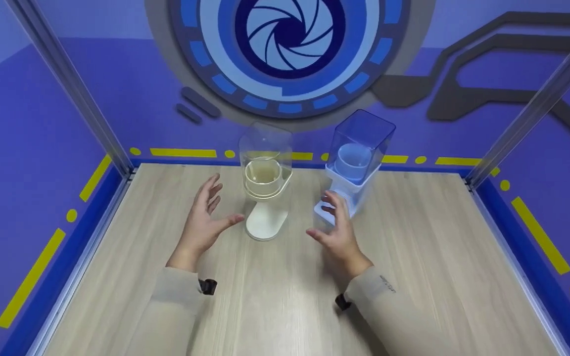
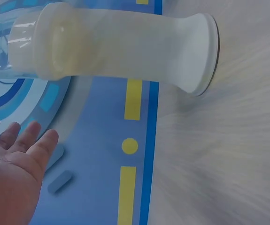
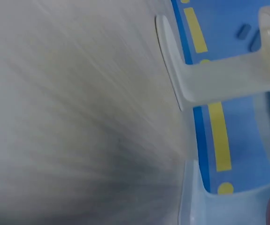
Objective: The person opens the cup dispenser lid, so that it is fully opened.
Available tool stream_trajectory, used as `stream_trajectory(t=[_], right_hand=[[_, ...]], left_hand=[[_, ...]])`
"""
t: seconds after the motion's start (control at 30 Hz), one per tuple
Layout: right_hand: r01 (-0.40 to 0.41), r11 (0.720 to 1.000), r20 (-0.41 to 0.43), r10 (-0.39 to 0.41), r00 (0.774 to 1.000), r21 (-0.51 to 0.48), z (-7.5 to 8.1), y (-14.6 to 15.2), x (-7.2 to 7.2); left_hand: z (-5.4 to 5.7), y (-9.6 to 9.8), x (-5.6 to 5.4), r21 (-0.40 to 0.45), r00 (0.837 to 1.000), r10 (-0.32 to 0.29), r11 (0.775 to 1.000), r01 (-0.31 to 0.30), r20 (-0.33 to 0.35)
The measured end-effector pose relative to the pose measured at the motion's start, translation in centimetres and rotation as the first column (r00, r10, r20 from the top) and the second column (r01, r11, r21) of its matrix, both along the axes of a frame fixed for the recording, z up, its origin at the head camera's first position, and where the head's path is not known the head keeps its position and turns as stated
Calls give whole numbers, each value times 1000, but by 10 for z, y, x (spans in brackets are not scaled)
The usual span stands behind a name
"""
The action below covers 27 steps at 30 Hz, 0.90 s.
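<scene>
A cream dispenser with a clear square-sided container on top (image 1: 263,170) stands on a rounded base near the back of the table; its stem (image 2: 125,44) shows in the left wrist view. To its right is a pale blue dispenser (image 1: 353,165) with a transparent blue container. My left hand (image 1: 201,227) is held up left of the cream dispenser, fingers spread, thumb pointing at its base, holding nothing. My right hand (image 1: 340,238) is in front of the blue dispenser's base, fingers loosely bent and apart from the thumb; whether it touches cannot be told.
The wood-grain table (image 1: 265,306) is bounded by a blue-purple back wall (image 1: 117,99) with yellow marks and by side panels. Metal posts (image 1: 77,99) rise at the back corners. Both dispensers stand close to the back wall.
</scene>
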State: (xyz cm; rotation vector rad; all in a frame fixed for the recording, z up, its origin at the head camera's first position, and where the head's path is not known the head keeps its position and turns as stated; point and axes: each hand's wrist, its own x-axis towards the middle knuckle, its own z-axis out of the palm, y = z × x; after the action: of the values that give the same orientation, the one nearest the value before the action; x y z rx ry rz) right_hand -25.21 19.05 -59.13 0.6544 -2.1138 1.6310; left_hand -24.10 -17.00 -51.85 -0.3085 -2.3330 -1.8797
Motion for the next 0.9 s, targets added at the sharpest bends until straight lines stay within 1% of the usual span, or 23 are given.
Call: stream_trajectory(t=[0.13,0.23,0.27,0.33,0.43,0.5,0.6,0.67,0.8,0.9], right_hand=[[-31,999,71,31,997,10,5,-17,-9],[-67,998,151,69,986,-13,12,-31,-19],[-83,996,175,86,981,-24,16,-36,-23],[-112,993,220,117,968,-37,23,-45,-30],[-139,990,265,143,954,-34,36,-59,-40],[-147,989,290,147,946,-23,44,-66,-44],[-149,989,338,138,931,6,53,-76,-48],[-146,989,381,130,916,14,57,-81,-50],[-121,993,445,105,889,7,59,-88,-54],[-94,996,458,81,885,7,58,-90,-55]], left_hand=[[-1,8,-8,7,1000,5,1000,-5,17],[0,14,-17,16,999,-11,1000,10,43],[1,16,-21,18,998,-26,1000,25,52],[2,20,-30,38,995,-80,996,78,66],[2,23,-42,54,984,-155,987,151,82],[3,24,-50,70,978,-187,981,181,89],[4,24,-57,71,977,-186,981,180,101],[5,25,-60,74,977,-187,981,180,101],[6,27,-64,62,976,-199,979,194,89],[6,27,-65,46,976,-200,979,196,88]])
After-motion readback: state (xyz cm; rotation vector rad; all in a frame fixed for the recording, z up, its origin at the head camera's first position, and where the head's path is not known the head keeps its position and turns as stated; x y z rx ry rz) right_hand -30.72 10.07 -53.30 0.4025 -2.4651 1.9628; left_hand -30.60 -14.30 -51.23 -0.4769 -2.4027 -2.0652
